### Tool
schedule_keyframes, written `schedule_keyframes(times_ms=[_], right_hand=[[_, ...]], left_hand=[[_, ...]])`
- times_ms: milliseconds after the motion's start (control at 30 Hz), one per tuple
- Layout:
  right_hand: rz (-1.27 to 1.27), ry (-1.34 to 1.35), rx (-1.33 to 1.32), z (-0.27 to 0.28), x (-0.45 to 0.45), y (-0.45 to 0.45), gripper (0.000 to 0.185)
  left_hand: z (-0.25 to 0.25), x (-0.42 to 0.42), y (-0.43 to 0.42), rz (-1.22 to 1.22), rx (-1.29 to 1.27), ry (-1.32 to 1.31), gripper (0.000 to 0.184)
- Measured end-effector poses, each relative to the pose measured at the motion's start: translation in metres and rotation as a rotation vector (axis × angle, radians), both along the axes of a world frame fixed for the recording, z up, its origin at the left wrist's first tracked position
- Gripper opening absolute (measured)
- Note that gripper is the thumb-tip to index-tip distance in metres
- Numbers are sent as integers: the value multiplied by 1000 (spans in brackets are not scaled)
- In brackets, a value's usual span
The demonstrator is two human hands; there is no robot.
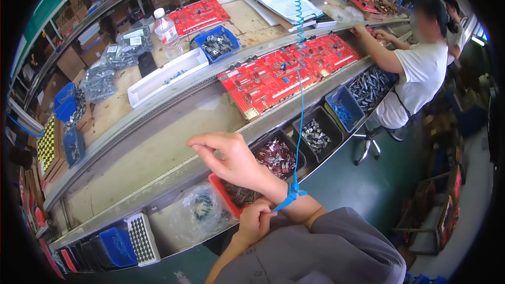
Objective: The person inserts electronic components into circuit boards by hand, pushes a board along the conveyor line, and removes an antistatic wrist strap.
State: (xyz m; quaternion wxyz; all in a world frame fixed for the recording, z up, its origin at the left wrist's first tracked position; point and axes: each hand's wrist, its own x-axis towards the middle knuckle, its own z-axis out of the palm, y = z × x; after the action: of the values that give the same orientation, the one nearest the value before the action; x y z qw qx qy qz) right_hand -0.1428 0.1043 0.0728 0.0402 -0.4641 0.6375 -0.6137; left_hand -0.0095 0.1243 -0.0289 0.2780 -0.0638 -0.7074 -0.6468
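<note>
A blue anti-static wrist strap circles my right wrist, and its blue coiled cord runs up out of the top of the view. My left hand is closed on the strap's edge at the underside of the wrist. My right hand is raised over the bench edge, fingers bent and thumb apart, holding nothing. Below it is a red bin of thin-leaded parts, partly hidden by my hand and forearm. Close by, a dark bin holds purplish components.
Joined red circuit boards lie on the rail line. Bins of metal parts and blue parts line the near edge. A clear plastic bag lies left of my hands. A bottle stands behind. A co-worker sits at right.
</note>
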Motion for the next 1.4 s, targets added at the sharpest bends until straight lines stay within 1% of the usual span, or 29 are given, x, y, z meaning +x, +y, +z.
schedule_keyframes(times_ms=[67, 133, 167, 200, 233, 267, 333, 400, 467, 500, 533, 567, 600, 667, 700, 733, 800, 833, 933, 1000, 1067, 1100, 1133, 1167, 1200, 1267, 1300, 1333, 1400], right_hand=[[7, -4, -134, -7, 7, -3, 11], [292, -493, -51, -4, 15, 3, 13], [291, -496, -49, -1, 16, 7, 13], [430, -686, -46, 3, 16, 12, 15], [569, -874, -45, 5, 16, 15, 16], [569, -876, -44, 3, 17, 14, 16], [711, -1084, -213, -5, 25, 15, 18], [697, -1087, -175, -5, 30, 18, 18], [683, -1087, -136, -6, 33, 22, 18], [627, -1055, -60, -7, 34, 24, 17], [572, -1020, 15, -9, 36, 26, 16], [428, -763, 104, -14, 42, 27, 14], [428, -769, 104, -21, 40, 25, 14], [91, 106, -66, -37, 32, 18, 16], [71, 223, -58, -42, 25, 15, 27], [71, 220, -58, -45, 22, 15, 27], [219, 560, 417, -44, 19, 18, 33], [339, 596, 301, -50, 17, 12, 40], [365, 556, 380, -34, 15, 12, 40], [291, 558, 323, -29, 14, 12, 49], [514, 5, 190, -18, 12, 19, 56], [516, 5, 189, -19, 15, 22, 56], [703, -359, 177, -22, 23, 26, 54], [880, -732, 158, -22, 29, 29, 52], [882, -739, 154, -19, 32, 34, 52], [839, -594, 232, -7, 32, 48, 58], [718, -35, 241, -1, 34, 54, 62], [866, -230, 479, 12, 35, 64, 60], [1040, 52, 683, 36, 23, 80, 53]], left_hand=[[1, 2, -10, 18, -61, -15, 24], [4, 3, -24, -8, -459, -76, 26], [6, 1, -31, 86, -521, -22, 23], [15, -2, -35, 207, -571, 52, 22], [16, 0, -42, 209, -653, 39, 22], [19, 1, -47, 212, -734, 25, 22], [29, -2, -52, 198, -733, 68, 23], [37, 1, -56, 182, -733, 115, 25], [41, 10, -57, 103, -554, 25, 30], [41, 16, -55, 103, -553, 24, 30], [40, 24, -52, 21, -328, -69, 30], [44, 28, -51, -61, -103, -160, 31], [49, 31, -52, -62, -102, -166, 31], [62, 34, -51, -281, 588, -489, 30], [64, 31, -51, -404, 635, -394, 29], [70, 28, -51, -403, 636, -397, 29], [83, 27, -50, -388, 944, -302, 35], [79, 25, -50, -356, 990, -248, 38], [80, 24, -58, -383, 995, -126, 38], [75, 27, -62, -311, 926, -123, 35], [67, 30, -64, -177, 786, -110, 31], [62, 28, -64, -40, 560, -43, 31], [62, 30, -64, -38, 559, -45, 31], [69, 31, -64, 62, 382, -85, 32], [74, 31, -65, 160, 205, -126, 32], [76, 33, -66, 186, 219, -124, 32], [79, 38, -67, 178, 309, -127, 31], [82, 42, -68, 167, 399, -133, 30], [80, 47, -67, 192, 427, -113, 29]])
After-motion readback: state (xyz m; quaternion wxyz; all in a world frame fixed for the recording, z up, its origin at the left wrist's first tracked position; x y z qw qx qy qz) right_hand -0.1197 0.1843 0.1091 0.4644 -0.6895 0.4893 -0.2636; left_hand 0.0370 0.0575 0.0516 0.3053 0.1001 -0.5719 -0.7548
